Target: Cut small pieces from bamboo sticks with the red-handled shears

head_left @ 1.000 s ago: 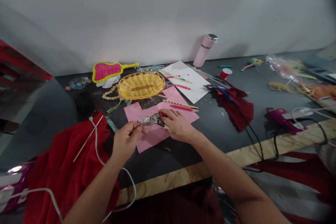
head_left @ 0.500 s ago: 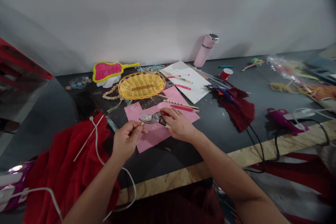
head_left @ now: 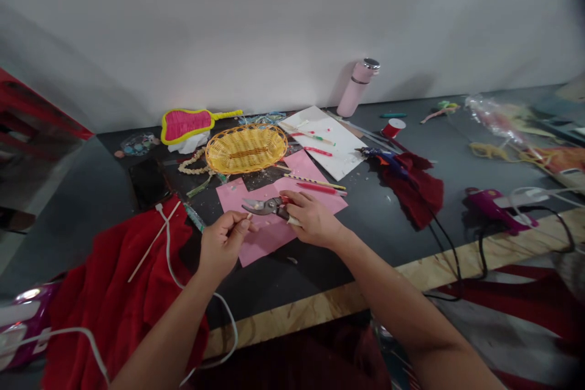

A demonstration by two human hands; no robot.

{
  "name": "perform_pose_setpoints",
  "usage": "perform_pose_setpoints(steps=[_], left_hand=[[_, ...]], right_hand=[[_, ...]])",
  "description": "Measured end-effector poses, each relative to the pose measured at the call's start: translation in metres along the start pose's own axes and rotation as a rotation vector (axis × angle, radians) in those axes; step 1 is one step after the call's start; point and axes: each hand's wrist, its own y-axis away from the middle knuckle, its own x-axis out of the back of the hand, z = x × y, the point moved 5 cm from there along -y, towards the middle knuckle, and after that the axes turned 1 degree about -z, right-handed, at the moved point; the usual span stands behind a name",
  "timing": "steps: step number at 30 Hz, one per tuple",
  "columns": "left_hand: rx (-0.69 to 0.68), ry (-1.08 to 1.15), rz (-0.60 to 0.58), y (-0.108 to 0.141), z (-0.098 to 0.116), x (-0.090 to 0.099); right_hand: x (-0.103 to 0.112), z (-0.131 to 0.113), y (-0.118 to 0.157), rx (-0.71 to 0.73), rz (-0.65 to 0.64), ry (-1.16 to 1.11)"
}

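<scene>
My right hand is wrapped round the handles of a pair of pruning shears, whose curved metal blades point left. A short, thin pale stick is pinched between the thumb and fingers of my left hand. Its tip is right by the ends of the blades; whether they touch it I cannot tell. Most of the stick is hidden in my fingers. Below both hands lies a sheet of pink paper with small pale bits on it.
Behind the paper stands a yellow woven basket. A pink bottle stands by the wall, near white paper with pens. Red cloth with a pale stick and white cable lies left. Purple glue guns with cords sit at both sides.
The shears and the fingers of my right hand have shifted very slightly. My left hand keeps nearly the same place with the stick.
</scene>
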Motion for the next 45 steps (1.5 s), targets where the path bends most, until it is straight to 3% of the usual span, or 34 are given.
perform_pose_setpoints(steps=[18, 26, 32, 36, 41, 45], left_hand=[[0.037, 0.042, 0.008, -0.001, 0.003, 0.0], [0.008, 0.087, 0.019, -0.004, -0.003, -0.004], [0.003, -0.041, 0.065, -0.003, -0.004, 0.0], [0.003, -0.072, 0.022, -0.001, -0.001, 0.003], [0.034, 0.076, -0.069, -0.003, -0.003, 0.0], [0.053, 0.061, -0.054, -0.003, -0.003, 0.0]], right_hand=[[-0.004, -0.004, 0.0, -0.121, -0.032, 0.018], [-0.005, 0.004, 0.0, -0.14, 0.04, 0.071], [-0.004, 0.005, 0.0, -0.143, -0.006, 0.053], [-0.004, 0.003, -0.001, -0.117, -0.046, 0.039], [-0.005, 0.005, 0.0, -0.082, -0.033, 0.014], [-0.005, 0.005, 0.0, -0.053, -0.011, -0.012]])
